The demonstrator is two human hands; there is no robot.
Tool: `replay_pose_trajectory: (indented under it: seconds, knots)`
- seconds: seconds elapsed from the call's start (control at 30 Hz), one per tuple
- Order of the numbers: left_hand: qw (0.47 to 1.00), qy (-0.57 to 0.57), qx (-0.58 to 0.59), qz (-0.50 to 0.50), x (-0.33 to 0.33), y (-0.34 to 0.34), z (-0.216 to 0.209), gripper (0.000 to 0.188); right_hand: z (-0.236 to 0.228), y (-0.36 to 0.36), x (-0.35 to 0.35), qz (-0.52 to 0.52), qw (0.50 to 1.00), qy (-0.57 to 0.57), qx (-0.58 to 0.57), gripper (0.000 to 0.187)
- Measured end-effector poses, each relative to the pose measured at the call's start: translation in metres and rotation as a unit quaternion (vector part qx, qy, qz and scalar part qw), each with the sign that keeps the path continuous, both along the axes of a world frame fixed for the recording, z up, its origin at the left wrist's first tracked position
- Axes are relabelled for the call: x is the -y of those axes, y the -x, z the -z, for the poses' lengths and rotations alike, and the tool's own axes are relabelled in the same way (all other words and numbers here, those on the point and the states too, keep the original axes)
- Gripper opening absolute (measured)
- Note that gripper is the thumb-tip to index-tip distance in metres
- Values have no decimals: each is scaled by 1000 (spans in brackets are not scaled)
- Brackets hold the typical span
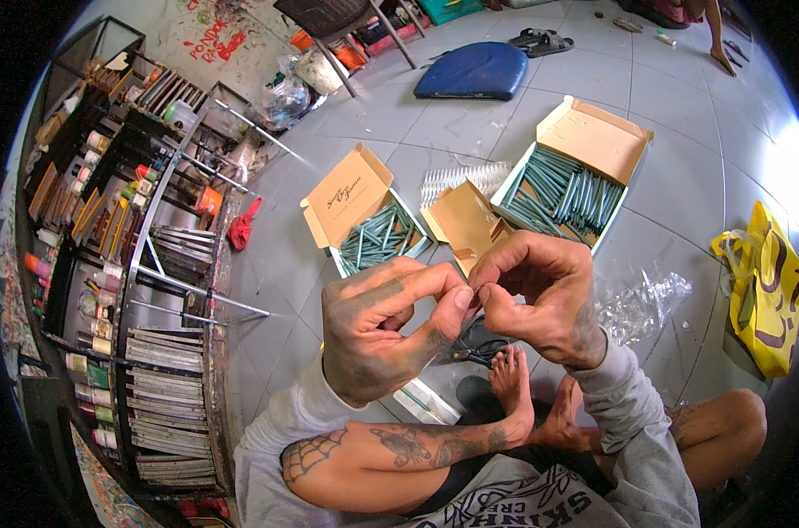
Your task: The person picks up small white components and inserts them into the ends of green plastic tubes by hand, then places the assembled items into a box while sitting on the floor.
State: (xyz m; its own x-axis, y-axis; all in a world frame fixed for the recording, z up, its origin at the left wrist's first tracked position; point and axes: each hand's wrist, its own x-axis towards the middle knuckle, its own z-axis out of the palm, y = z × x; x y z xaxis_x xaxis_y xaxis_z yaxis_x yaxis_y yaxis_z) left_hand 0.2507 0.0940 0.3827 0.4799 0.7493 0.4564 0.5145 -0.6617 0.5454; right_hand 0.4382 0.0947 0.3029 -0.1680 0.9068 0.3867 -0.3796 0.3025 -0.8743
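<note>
Both hands are raised in front of me with their fingertips meeting. My left hand (pixel 373 330) is closed, thumb pressed against the forefinger. Curled in the same way, my right hand (pixel 544 295) pinches close beside it. Whatever sits between the fingertips is too small to make out. Beyond them stands an open box (pixel 351 198) of slim dark green sticks (pixel 380 238). A larger open box (pixel 593 136) to the right holds more green sticks (pixel 575 189). Between the two is a smaller brown cardboard box (pixel 461 220), its lid up, partly hidden by my right hand.
Clear plastic tray (pixel 461 179) lies behind the small box; crumpled clear wrap (pixel 641 304) and a yellow bag (pixel 765 286) are at right. A blue cushion (pixel 472 70) and sandals (pixel 542 41) lie farther off. At left stands a rack (pixel 166 400). Another person's limb (pixel 721 48) shows far right.
</note>
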Motion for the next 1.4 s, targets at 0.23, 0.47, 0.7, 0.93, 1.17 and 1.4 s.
replay_pose_trajectory:
  seconds: [0.23,0.47,0.7,0.93,1.17,1.4]
  knots:
    - [999,46,5,-23,1,2,-3,10,-5,-2,-2,-87,993,57,-64,13]
    - [998,50,3,-29,2,5,-4,10,-3,-2,-3,-125,985,60,-106,11]
    - [999,36,-5,-26,2,2,-5,10,-4,-1,-3,-105,988,50,-106,8]
    - [999,4,-53,5,3,-3,-9,8,-4,-3,-2,-64,997,36,-39,7]
    - [999,11,-49,17,3,-5,-13,6,-7,-9,-5,-142,986,72,-52,12]
    - [1000,14,-13,-10,2,-1,-4,10,-2,-8,-7,-156,984,62,-66,13]
